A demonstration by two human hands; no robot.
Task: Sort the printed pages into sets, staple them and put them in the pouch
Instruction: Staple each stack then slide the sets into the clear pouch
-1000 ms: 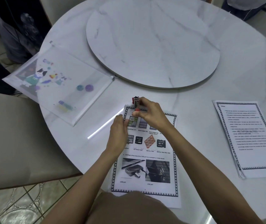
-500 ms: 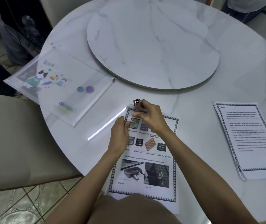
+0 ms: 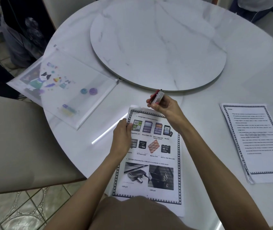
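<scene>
A set of printed pages [image 3: 150, 176] with memory-card pictures lies on the white marble table [image 3: 198, 100] in front of me. My left hand [image 3: 121, 140] rests on the set's left edge, with its fingers on the paper near the top. My right hand [image 3: 163, 107] grips a small red and silver stapler [image 3: 157, 96], held just above and beyond the set's top edge. A second set of text pages [image 3: 257, 140] lies at the right. The translucent zip pouch [image 3: 62, 87] with cartoon prints lies at the left, hanging over the table's edge.
A round marble turntable [image 3: 157, 45] fills the table's middle. A beige chair seat [image 3: 16, 143] stands at the left beside the table. Tiled floor [image 3: 16, 211] shows below it. A person's clothing [image 3: 257, 4] shows at the far right corner.
My right hand has lifted the stapler off the top left corner of the picture set and moved it up and to the right. My left hand stays on the left edge.
</scene>
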